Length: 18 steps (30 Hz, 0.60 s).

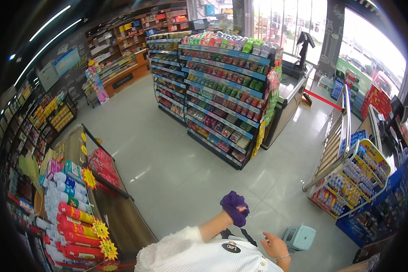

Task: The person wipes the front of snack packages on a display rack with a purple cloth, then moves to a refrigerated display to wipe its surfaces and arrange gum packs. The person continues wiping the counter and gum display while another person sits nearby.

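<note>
A bunched purple cloth [234, 204] is in my left hand [240, 208], held out in front of my body; the cloth covers most of the hand, and only a bit of the fingers shows. Lower and to the right, my right hand [272, 245] is empty, its fingers apart and slightly bent, with a thin bracelet at the wrist. A pale blue-green plastic stool [300, 238] stands on the floor just beyond the right hand. My white top with a dark round patch fills the bottom of the view.
Ahead stands a tall shop shelf [224, 91] of packaged goods. At left, a wooden display table [122, 224] bears red and white spray cans [75, 213]. A wire rack of small bottles [352, 180] and a metal railing [333, 136] stand at right. A checkout counter [282, 119] adjoins the shelf.
</note>
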Tool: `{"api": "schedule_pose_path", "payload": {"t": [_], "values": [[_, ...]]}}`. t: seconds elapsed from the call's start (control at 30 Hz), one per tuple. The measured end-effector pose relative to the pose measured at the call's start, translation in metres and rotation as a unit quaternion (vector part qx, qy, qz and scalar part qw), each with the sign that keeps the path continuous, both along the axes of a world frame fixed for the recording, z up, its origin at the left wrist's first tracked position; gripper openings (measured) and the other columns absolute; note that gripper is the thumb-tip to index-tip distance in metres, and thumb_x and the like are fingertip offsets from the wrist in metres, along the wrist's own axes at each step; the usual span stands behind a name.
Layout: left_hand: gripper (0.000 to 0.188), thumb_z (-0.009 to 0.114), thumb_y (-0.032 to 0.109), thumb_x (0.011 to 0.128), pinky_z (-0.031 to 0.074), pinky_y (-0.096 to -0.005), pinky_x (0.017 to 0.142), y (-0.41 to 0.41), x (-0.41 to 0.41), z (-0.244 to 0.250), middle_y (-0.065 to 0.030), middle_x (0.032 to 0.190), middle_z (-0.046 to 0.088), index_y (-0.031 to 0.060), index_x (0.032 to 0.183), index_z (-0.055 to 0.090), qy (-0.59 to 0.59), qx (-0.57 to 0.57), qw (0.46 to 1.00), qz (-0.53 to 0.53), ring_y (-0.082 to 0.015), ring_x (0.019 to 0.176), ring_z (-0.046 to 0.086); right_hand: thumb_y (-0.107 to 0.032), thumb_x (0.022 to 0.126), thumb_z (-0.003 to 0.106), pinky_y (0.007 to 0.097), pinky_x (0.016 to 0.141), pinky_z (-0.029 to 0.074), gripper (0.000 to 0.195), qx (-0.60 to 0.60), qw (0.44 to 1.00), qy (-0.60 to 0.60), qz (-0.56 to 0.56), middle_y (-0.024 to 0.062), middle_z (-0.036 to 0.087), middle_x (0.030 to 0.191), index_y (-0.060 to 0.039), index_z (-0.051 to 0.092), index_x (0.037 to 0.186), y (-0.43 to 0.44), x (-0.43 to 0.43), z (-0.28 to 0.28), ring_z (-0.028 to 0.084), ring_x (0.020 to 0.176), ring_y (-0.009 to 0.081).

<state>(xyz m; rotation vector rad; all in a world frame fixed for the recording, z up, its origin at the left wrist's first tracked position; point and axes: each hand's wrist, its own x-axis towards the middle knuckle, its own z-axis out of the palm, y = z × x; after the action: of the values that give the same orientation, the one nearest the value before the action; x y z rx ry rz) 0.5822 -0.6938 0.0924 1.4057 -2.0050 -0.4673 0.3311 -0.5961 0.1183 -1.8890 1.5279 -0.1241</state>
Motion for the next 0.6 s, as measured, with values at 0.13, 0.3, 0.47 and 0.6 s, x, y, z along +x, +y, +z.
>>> {"api": "schedule_pose_path", "payload": {"t": [0.13,0.3,0.47,0.6], "values": [[0.031,0.059,0.039,0.055,0.033,-0.0319,0.062,-0.022,0.001,-0.002,0.0015,0.057,0.046,0.0178,0.048,0.038,-0.010,0.052,0.998,-0.033,-0.0207,0.059,0.046,-0.034,0.088,0.053,0.0423,0.082,0.049,0.041,0.038,0.999,-0.015,0.018,0.0162,0.062,0.110,-0.0106,0.055,0.122,-0.021,-0.002,0.009,0.060,0.098,0.0350],[0.026,0.068,0.023,0.047,0.035,-0.0304,0.059,-0.031,-0.018,-0.026,-0.0025,0.057,0.051,0.0139,0.049,0.044,-0.131,0.039,0.991,-0.003,-0.0211,0.056,0.049,-0.034,0.088,0.054,0.0388,0.082,0.049,0.041,0.021,1.000,0.006,0.006,0.0145,0.063,0.108,-0.0104,0.056,0.121,-0.040,-0.034,0.004,0.061,0.098,0.0313],[0.025,0.054,0.035,0.067,0.030,-0.0323,0.056,-0.012,-0.058,-0.044,0.0013,0.055,0.038,0.0195,0.056,0.037,0.558,0.375,0.740,0.026,-0.0170,0.055,0.040,-0.029,0.085,0.058,0.0395,0.078,0.050,0.039,0.035,0.999,-0.021,0.001,0.0161,0.065,0.102,-0.0066,0.058,0.118,-0.041,-0.071,0.011,0.063,0.092,0.0326],[0.030,0.046,0.031,0.085,0.030,-0.0304,0.051,-0.017,-0.107,-0.045,0.0005,0.056,0.035,0.0171,0.061,0.036,0.865,0.338,0.368,-0.042,-0.0145,0.053,0.037,-0.027,0.083,0.060,0.0393,0.076,0.051,0.040,0.054,0.998,-0.023,-0.019,0.0176,0.065,0.099,-0.0039,0.059,0.115,-0.027,-0.117,-0.004,0.064,0.090,0.0317]]}}
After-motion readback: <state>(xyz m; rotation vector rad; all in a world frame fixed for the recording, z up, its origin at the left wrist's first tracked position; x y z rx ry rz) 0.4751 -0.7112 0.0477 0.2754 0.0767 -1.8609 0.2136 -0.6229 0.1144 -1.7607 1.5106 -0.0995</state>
